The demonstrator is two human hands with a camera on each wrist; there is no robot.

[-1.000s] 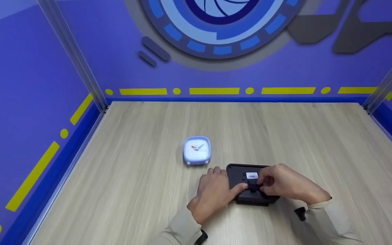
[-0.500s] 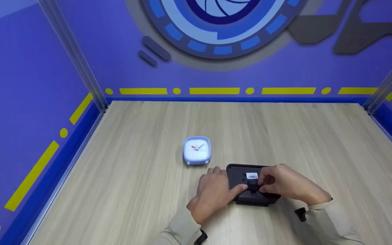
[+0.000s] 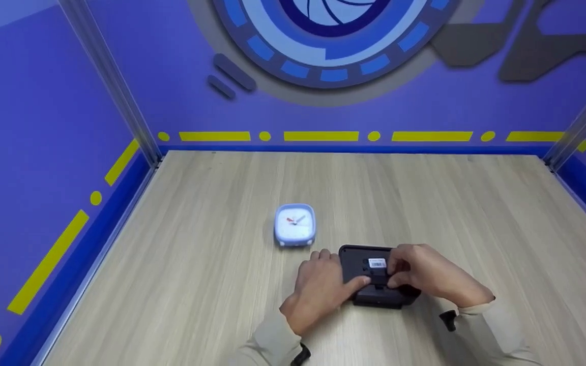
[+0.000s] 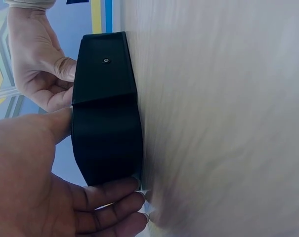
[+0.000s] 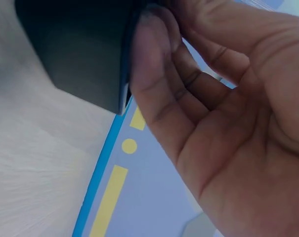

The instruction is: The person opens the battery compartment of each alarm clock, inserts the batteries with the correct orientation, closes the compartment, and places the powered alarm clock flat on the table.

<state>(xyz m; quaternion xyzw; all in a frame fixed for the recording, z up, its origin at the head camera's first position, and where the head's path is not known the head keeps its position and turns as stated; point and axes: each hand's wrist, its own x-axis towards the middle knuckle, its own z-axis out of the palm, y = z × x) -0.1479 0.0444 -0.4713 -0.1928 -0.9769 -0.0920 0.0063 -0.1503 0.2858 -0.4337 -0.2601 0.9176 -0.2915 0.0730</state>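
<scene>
A black device [image 3: 354,260] lies on the table with a white barcode label [image 3: 377,263] on its upward side. Its screw-fixed edge [image 4: 106,79] faces the left wrist view. My left hand [image 3: 318,290] grips its left end, thumb on top and fingers along the side. From the right, my right hand [image 3: 425,272] has thumb and forefinger curled in a pinch at the upper surface; the small part between the fingertips is hidden. A light blue alarm clock [image 3: 295,224] with a white dial rests face up behind my left hand, untouched.
The wooden table [image 3: 196,244] is bounded by blue-purple panels [image 3: 323,117] at the back and both sides. Metal posts [image 3: 110,76] stand at the back corners. Beige sleeves [image 3: 270,340] cover both forearms.
My right fingertips have shifted very slightly over the device's upper side. The left hand, the device and the alarm clock stay in place.
</scene>
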